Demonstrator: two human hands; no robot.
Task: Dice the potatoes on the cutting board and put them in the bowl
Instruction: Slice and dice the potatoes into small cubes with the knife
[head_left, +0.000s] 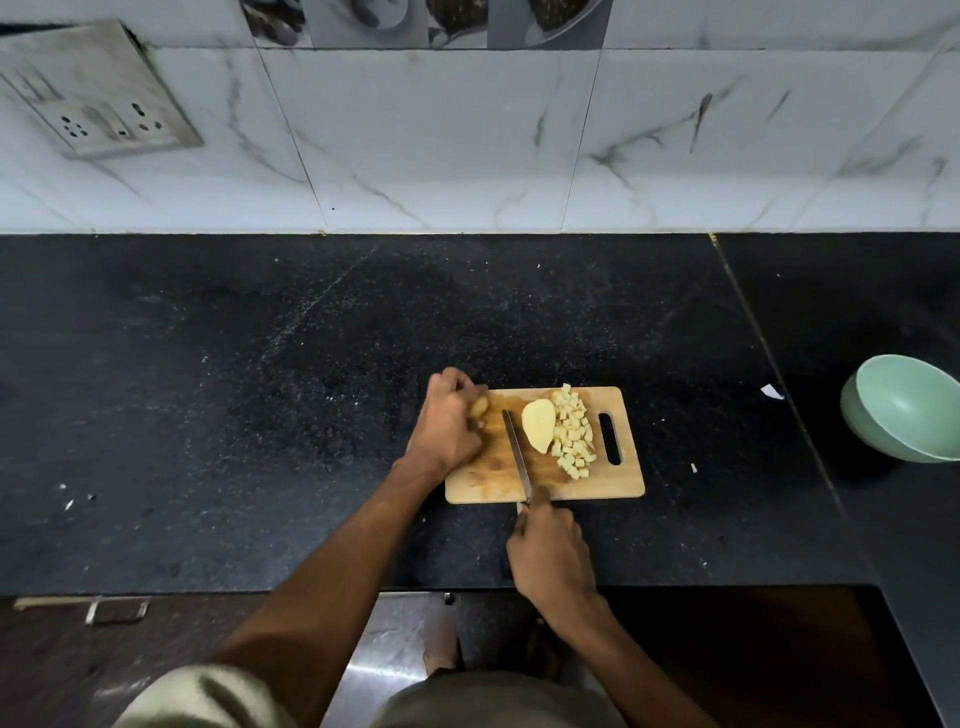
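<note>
**Black stone counter, marble-tiled wall**

A switch plate (98, 91) sits upper left. On the cutting board (544, 447), the left hand (448, 423) curls around a potato piece (479, 407); the right hand (550, 551) grips the knife (517, 451) beside a potato half (538, 426) and diced pile (573, 434). The green bowl (904, 408) stands far right.

Left grip (449, 423) apparently curled closed, right grip (550, 553) clenched, forearms extended.

A black speckled stone counter (260, 389) runs below a wall of white marble-veined tiles (441, 140); a grimy socket plate (98, 93) sits on the wall at upper left. Dark cabinet fronts (753, 654) and glossy floor (384, 644) show below the counter edge
</note>
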